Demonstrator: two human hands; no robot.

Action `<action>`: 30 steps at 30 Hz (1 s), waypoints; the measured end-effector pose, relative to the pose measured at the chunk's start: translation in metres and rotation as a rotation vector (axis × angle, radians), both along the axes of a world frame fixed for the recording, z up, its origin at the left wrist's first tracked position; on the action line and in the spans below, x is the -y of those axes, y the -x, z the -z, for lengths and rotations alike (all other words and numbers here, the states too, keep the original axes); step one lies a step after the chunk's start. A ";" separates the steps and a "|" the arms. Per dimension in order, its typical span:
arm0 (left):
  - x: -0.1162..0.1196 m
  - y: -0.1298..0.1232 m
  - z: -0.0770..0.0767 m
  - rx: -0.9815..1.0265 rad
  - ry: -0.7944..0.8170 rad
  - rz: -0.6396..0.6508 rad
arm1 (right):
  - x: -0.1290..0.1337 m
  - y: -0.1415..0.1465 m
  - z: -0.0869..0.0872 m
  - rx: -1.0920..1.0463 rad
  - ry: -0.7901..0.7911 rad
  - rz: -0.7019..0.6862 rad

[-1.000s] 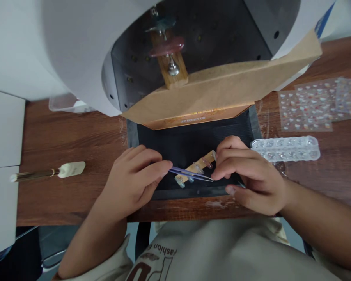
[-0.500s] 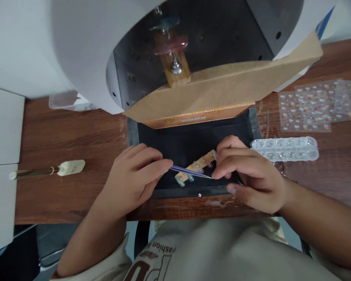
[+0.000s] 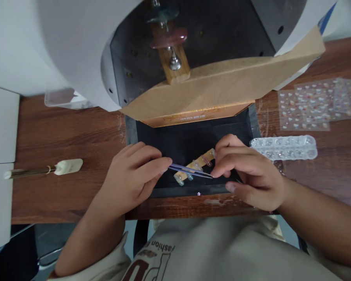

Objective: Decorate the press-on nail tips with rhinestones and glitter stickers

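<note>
Nail strip (image 3: 192, 165) on mat (image 3: 169, 140), tweezers (image 3: 181, 168) over strip, gem (image 3: 199, 194) nr front edge, box (image 3: 222, 86) bhd strip, case (image 3: 283, 148) R of mat, sheets (image 3: 305, 111) bhd case, tag (image 3: 68, 167) L.

Purple tweezers (image 3: 185, 168) sat in the left fingers (image 3: 152, 168), arms slightly parted.
Points ended beside the right fingers (image 3: 231, 162); a wooden strip (image 3: 201, 157) bearing glossy nail tips (image 3: 206, 160) lay slantwise between the two.

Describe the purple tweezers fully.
The tweezers are slim, with two bluish-purple arms and pale, metallic-looking points. The left hand pinches the rear end. They slant slightly down rightward across the wooden strip, arms slightly apart. Their points end at the right hand; whether they touch it is unclear.
</note>
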State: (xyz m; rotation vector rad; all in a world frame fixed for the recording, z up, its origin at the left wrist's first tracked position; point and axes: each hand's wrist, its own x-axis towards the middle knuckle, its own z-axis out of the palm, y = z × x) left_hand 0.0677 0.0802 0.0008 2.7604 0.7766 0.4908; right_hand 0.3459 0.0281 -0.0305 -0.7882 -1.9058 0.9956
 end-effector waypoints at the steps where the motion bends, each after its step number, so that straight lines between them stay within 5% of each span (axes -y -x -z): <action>1: 0.000 0.000 0.000 -0.001 -0.001 0.000 | 0.000 0.000 0.000 0.002 -0.001 -0.003; 30: 0.001 0.013 0.001 -0.105 0.038 -0.002 | -0.002 -0.008 -0.001 -0.050 0.052 0.073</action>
